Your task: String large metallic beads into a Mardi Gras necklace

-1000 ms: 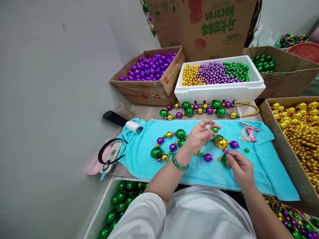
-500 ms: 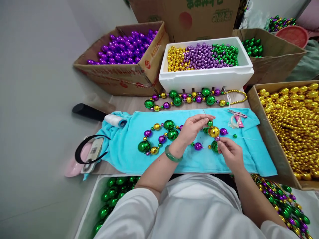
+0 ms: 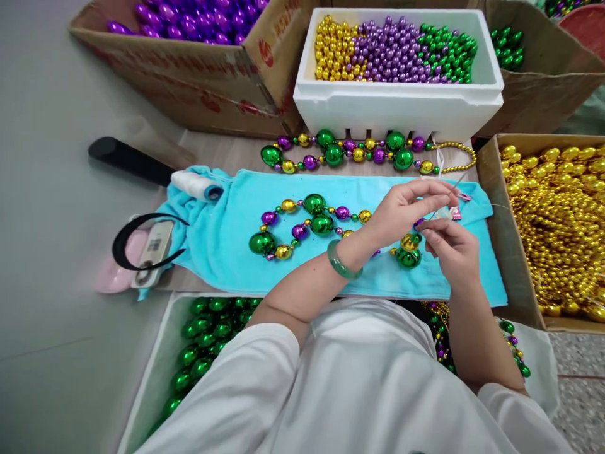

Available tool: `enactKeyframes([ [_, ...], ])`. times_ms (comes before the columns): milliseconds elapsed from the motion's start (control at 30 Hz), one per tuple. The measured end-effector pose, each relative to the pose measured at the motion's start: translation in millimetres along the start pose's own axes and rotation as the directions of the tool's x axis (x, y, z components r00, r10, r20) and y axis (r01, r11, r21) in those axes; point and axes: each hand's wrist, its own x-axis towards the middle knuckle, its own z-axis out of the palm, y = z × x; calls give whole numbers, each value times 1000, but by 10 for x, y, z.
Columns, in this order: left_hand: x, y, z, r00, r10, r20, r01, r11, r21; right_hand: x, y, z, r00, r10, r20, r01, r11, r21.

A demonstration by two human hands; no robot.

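My left hand [image 3: 411,205], with a green bangle [image 3: 343,260] at the wrist, pinches a thin needle [image 3: 457,183] that slants over the towel's right side. Just below it, my right hand [image 3: 451,249] has thumb and forefinger closed on a purple bead [image 3: 419,224], partly hidden by the fingers. A gold bead [image 3: 407,243] and a large green bead [image 3: 409,258] are close to my right fingertips. Leftward, a bead strand [image 3: 321,224] in green, gold and purple curves across the blue towel [image 3: 236,265], partly covered by my left forearm.
A finished-looking necklace [image 3: 333,154] lies behind the towel, before a white foam box [image 3: 397,101] of small beads. Cardboard boxes hold purple beads [image 3: 189,19] and gold beads [image 3: 562,233]. At left are a thread spool [image 3: 193,185] and a black headband [image 3: 123,243].
The view has tilted down. My left hand has shifted right with the needle, away from the gold bead. My right fingers have gone from the gold bead's cluster to the purple bead.
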Motion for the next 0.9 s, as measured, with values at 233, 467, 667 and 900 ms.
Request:
enactKeyframes([
  [233,14,112,52,998,-63,-1,62,985,-161,38,-99,6,999,-23,28,23,1000,16],
  [467,-59,-360,-50,933,-193,303,225,971,-76,129,-194,-115,989,-4,-145,22,992,121],
  [667,-135,-608,-43,935,-247,256,232,969,89,218,-256,-225,989,52,-138,-4,945,327],
  [900,-298,-571,-54,934,-118,337,-57,882,467,241,-741,-354,979,-41,-200,124,898,422],
])
